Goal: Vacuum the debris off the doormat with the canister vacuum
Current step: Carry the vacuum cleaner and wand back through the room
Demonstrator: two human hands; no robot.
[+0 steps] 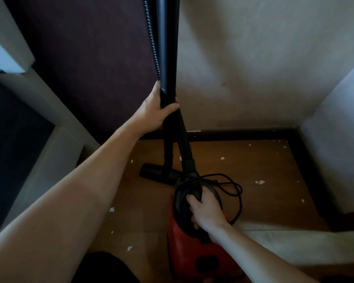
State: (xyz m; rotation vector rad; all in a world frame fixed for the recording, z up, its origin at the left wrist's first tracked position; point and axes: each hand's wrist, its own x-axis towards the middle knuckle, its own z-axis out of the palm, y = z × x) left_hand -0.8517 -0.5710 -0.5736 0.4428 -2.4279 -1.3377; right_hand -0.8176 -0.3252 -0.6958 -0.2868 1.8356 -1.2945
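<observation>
- A pale plaster wall [253,58] filled the view from 12 to 3 o'clock.
- The brown floor [264,203] spread below it, towards 5 o'clock.
- The black wand [168,48] stood upright at 12 o'clock, with the ribbed hose [185,139] alongside.
- The red canister vacuum [184,256] sat on the floor at 6 o'clock.
- The left hand [153,111] was wrapped around the wand; the right hand [204,209] gripped the canister's black handle [196,192].
- The floor nozzle [151,172] lay flat at the canister's 11 o'clock.
- A black cord [235,193] looped at its 2 o'clock.
- White debris [261,182] dotted the floor all round the vacuum.

No text, label or number can be read anywhere.
</observation>
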